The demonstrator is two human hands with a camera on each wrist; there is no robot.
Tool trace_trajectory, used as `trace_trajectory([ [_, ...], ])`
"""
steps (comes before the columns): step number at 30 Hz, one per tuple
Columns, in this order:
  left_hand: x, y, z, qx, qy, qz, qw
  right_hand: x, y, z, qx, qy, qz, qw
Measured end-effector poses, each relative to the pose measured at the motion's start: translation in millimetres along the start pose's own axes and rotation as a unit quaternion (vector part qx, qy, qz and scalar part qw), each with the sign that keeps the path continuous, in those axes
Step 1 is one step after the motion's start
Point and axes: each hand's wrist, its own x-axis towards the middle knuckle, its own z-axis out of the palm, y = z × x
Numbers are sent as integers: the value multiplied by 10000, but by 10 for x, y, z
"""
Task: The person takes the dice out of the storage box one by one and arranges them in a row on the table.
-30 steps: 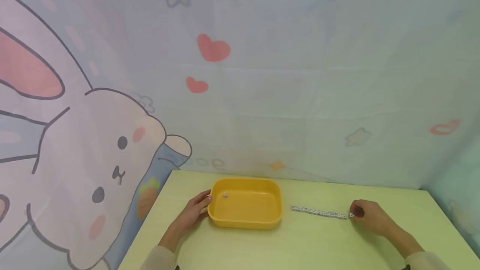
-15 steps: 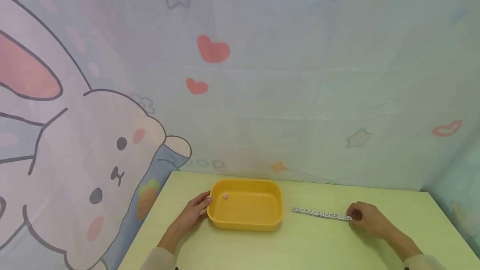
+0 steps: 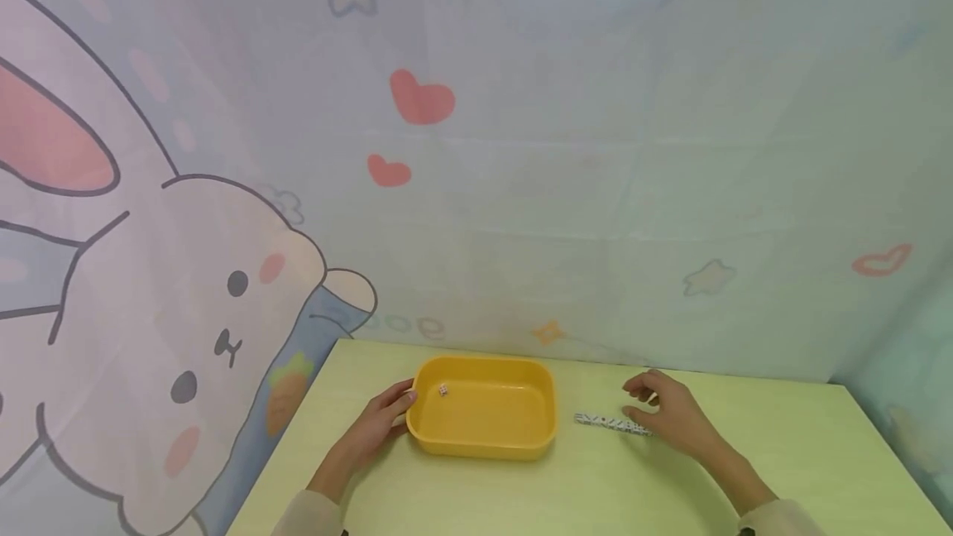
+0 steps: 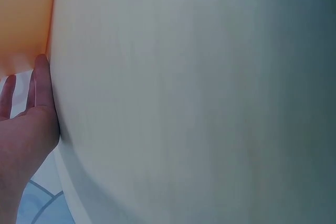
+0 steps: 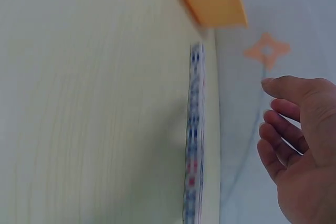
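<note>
A yellow tray [image 3: 484,447] stands on the table with one small white die [image 3: 442,390] inside, near its far left corner. My left hand [image 3: 375,428] rests against the tray's left wall. In the left wrist view its fingers [image 4: 44,85] look straight and touch the tray's side. Right of the tray, white dice form a straight row [image 3: 606,423], seen lengthwise as a strip of dice [image 5: 193,129] in the right wrist view. Over the row's right end hovers my right hand [image 3: 673,416], fingers loosely bent, thumb apart, holding nothing. It hides part of that end.
A pale yellow-green table [image 3: 521,499] lies under everything. Behind it hangs a printed cloth [image 3: 536,189] with a rabbit, hearts and stars, reaching the table's back edge. Another cloth panel [image 3: 923,404] borders the right side.
The right hand set a die against the row's right end, let go of it, then lifted and moved left over the row. The left hand has stayed at the tray.
</note>
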Motion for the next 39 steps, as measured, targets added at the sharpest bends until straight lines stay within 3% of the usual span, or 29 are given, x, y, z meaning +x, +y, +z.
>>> trace_trajectory([
  [19, -3, -30, -29, -58, -156, 75, 9998, 766, -998, 1226, 1202, -258, -756, 9895],
  [31, 13, -40, -46, -56, -201, 117, 9997, 1068, -1307, 1842, 1708, -816, -410, 9811],
  [39, 3, -16, -45, -30, -269, 97, 9996, 1153, -1405, 2097, 1181, -925, -292, 9882],
])
